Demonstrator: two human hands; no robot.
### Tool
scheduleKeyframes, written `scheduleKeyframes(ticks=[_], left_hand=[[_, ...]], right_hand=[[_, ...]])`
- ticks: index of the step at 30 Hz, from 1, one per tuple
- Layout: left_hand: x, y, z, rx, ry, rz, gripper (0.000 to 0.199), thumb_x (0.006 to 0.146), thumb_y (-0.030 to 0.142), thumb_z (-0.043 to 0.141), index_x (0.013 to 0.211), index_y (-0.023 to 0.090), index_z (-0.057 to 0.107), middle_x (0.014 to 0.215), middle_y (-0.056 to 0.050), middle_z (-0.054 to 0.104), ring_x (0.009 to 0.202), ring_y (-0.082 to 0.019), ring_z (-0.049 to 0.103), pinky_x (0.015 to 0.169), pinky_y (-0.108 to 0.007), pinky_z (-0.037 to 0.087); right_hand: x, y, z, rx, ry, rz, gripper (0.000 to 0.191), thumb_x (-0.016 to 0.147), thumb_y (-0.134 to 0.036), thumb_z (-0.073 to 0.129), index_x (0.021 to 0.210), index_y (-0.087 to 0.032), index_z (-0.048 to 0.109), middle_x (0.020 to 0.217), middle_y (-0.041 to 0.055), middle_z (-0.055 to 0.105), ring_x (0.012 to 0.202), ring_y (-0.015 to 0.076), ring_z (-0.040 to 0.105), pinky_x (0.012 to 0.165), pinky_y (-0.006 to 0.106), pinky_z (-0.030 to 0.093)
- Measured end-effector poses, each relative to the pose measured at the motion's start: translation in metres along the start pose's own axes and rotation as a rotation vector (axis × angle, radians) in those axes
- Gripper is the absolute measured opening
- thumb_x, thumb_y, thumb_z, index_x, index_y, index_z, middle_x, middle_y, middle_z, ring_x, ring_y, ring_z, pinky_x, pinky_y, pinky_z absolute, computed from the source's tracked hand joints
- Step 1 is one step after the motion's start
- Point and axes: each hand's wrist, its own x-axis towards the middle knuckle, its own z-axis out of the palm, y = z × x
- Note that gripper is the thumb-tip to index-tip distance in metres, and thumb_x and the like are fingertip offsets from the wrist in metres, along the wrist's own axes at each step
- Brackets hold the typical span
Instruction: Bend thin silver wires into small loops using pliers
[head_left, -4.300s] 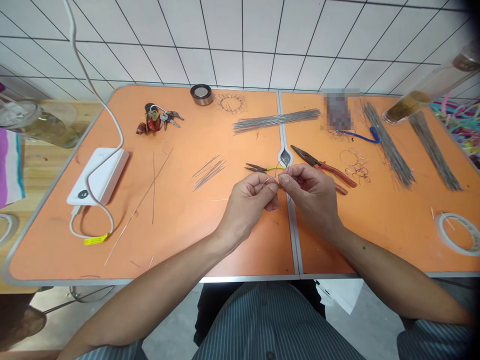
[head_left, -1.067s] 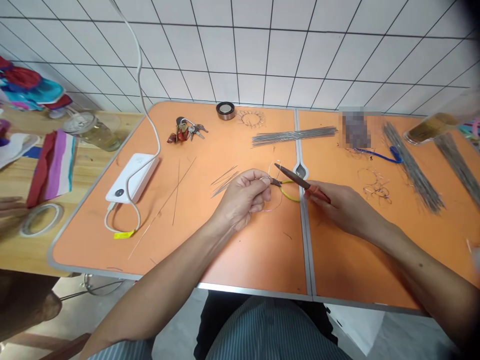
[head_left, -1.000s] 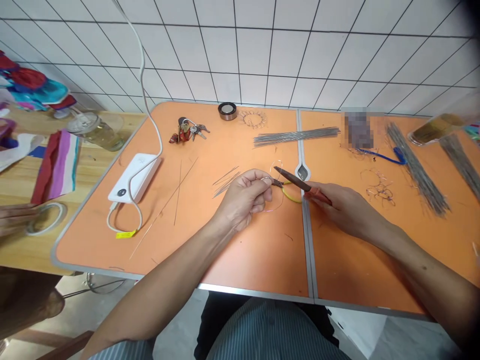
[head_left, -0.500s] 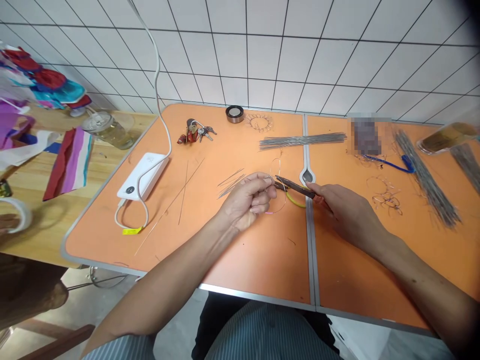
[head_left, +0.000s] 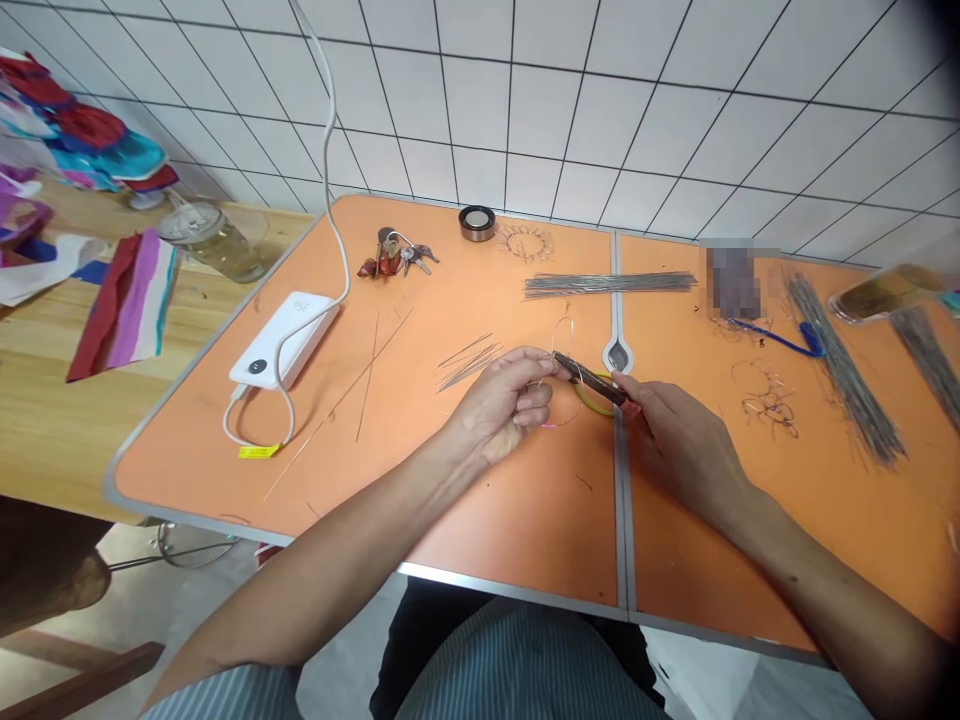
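Note:
Between finger and thumb, my left hand [head_left: 514,395] pinches a thin wire loop [head_left: 581,405] that carries a few small pink beads [head_left: 550,426] at its lower side. My right hand [head_left: 686,435] grips a pair of dark pliers [head_left: 592,378] with reddish handles. The jaws look closed and meet the wire right at my left fingertips. Behind the pliers a yellow-green ring [head_left: 592,402] lies on the orange table [head_left: 525,520]. To the left of my left hand lie several short wire pieces [head_left: 465,365].
Wire bundles lie at the back [head_left: 611,285] and right [head_left: 847,370]. A white power bank [head_left: 281,340] with a cable, keys [head_left: 405,257], a tape roll [head_left: 477,222] and a wire ring [head_left: 525,242] are also there. Tangled wires [head_left: 769,400] lie right. Left, a jar [head_left: 210,240] stands on a wooden table.
The plier jaws have closed and moved onto the wire at my left fingertips. Before, they were parted just to the right. The view has shifted slightly.

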Motion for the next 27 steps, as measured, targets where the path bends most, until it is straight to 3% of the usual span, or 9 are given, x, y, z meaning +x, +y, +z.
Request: scheduleKeyframes(ticks=[4,16,21,27], left_hand=[[-0.001,-0.001,0.001,-0.034,-0.004,-0.002,0.009,0.083,0.006,0.071,0.079,0.01,0.066,0.079,-0.002,0.072,0.04,0.002,0.032,0.036,-0.011,0.022],[-0.003,-0.005,0.006,-0.032,0.04,0.041,0.016,0.088,0.003,0.067,0.077,0.013,0.062,0.071,0.003,0.063,0.04,0.001,0.034,0.038,-0.013,0.023],[-0.004,-0.009,0.006,0.014,0.071,0.101,0.016,0.087,0.004,0.067,0.077,0.015,0.061,0.069,0.006,0.057,0.041,0.0,0.032,0.039,-0.015,0.022],[-0.008,-0.011,0.009,0.126,0.126,0.191,0.018,0.092,0.012,0.071,0.079,0.017,0.06,0.064,0.008,0.049,0.044,-0.002,0.03,0.042,-0.016,0.024]], right_hand=[[0.0,-0.006,-0.002,0.021,0.005,0.01,0.044,0.113,-0.017,0.048,0.154,-0.015,0.06,0.102,0.0095,0.078,0.09,0.0276,0.074,0.071,0.038,0.053],[0.0,-0.015,-0.011,0.161,-0.084,0.08,0.044,0.116,-0.022,0.043,0.157,-0.019,0.059,0.108,0.0093,0.078,0.096,0.027,0.078,0.072,0.037,0.056],[-0.003,-0.016,-0.011,0.215,-0.152,0.149,0.05,0.115,-0.023,0.043,0.163,-0.022,0.056,0.114,0.0099,0.08,0.104,0.0293,0.079,0.075,0.04,0.059],[-0.01,-0.022,-0.008,0.205,-0.147,0.201,0.05,0.113,-0.021,0.045,0.162,-0.023,0.057,0.115,0.0093,0.08,0.104,0.0296,0.08,0.075,0.041,0.061]])
